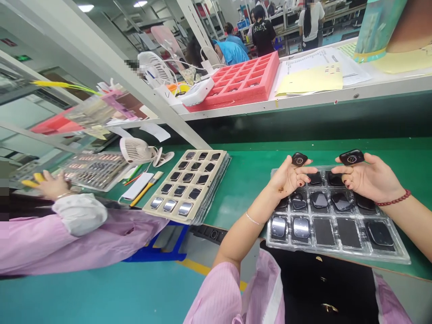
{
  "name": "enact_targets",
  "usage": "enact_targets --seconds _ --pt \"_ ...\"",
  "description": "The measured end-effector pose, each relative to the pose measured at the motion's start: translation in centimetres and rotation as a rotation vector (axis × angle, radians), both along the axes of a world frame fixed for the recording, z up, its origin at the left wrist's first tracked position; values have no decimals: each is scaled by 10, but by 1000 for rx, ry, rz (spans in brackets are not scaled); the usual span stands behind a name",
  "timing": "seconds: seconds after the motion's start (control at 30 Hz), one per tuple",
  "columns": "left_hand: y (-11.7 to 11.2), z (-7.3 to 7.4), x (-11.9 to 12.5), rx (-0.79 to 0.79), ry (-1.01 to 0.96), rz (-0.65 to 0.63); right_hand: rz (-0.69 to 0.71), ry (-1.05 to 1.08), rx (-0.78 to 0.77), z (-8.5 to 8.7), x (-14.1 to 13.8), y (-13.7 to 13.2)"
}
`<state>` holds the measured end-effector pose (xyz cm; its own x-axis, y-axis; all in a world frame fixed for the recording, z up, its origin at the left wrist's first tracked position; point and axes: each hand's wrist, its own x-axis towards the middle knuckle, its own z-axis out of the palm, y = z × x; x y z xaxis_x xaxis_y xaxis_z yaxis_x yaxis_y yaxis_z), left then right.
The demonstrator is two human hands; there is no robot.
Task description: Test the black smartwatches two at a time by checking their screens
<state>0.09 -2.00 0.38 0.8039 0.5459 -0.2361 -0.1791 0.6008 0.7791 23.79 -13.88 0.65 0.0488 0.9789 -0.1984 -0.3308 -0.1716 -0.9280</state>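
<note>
Atop right fingers (344,168), smartwatch (351,157) sideways

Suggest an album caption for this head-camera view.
Left hand and right hand hold black rounded-square smartwatches above a clear plastic tray on a green workbench.

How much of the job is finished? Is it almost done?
Hard to tell exactly. Maybe done: two shiny pieces in the near row of the clear plastic tray. In hand: the left hand and right hand each pinch a black watch body. Left: the dark pieces lying in the tray.
</note>
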Motion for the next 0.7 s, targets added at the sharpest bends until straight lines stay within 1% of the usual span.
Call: enact_targets --seconds 0.07,0.2,0.3,0.43,0.7 --pt "-5 -2 1 123 15 2 -6 -35 38 -2 -4 -1" --pt "-18 -5 4 381 84 0 -26 -182 99 -4 -17 -2" --pt "-23 -6 4 520 117 -11 -22 -314 168 -6 -26 -3" --pt "-22 -8 5 606 158 -27 -40 -453 212 -8 -29 -4" --pt "-21 -12 5 643 161 -12 7 -533 237 -9 -29 -7"
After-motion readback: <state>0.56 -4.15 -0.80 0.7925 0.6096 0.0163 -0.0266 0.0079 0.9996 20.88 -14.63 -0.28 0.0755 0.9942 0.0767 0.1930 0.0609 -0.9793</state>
